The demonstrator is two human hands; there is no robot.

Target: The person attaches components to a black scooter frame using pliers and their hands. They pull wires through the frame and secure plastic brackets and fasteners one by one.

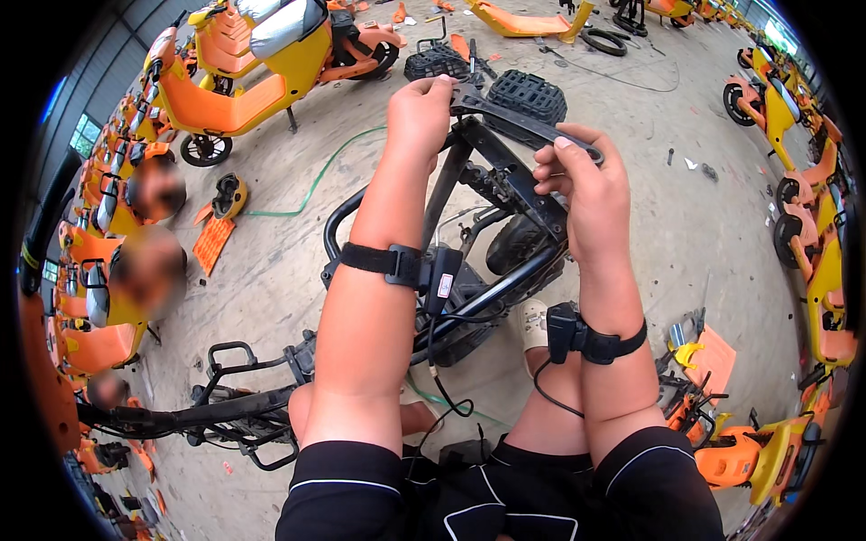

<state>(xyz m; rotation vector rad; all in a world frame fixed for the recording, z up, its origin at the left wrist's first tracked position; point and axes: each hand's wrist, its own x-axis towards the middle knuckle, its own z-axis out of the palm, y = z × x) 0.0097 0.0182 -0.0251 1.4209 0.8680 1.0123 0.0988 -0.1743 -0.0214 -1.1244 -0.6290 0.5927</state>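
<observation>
A long, dark, flat bar with a rounded right end (528,120) spans the space between my hands above a stripped black scooter frame (505,290). My left hand (420,115) is closed at the bar's left end, its fingertips partly hidden behind the hand. At the right end, my right hand (582,176) grips the bar with the thumb on top and the fingers curled beneath. Just below the bar is the upper end of the frame, and a black wheel (516,245) shows under it. Whether the bar touches the frame, I cannot tell.
Black plastic baskets (528,96) lie on the concrete floor beyond the frame. An orange and yellow scooter (262,86) stands at the far left. A green strap (317,171) crosses the floor. Orange scrap parts (711,361) lie at the right, and another bare frame (234,406) at the left.
</observation>
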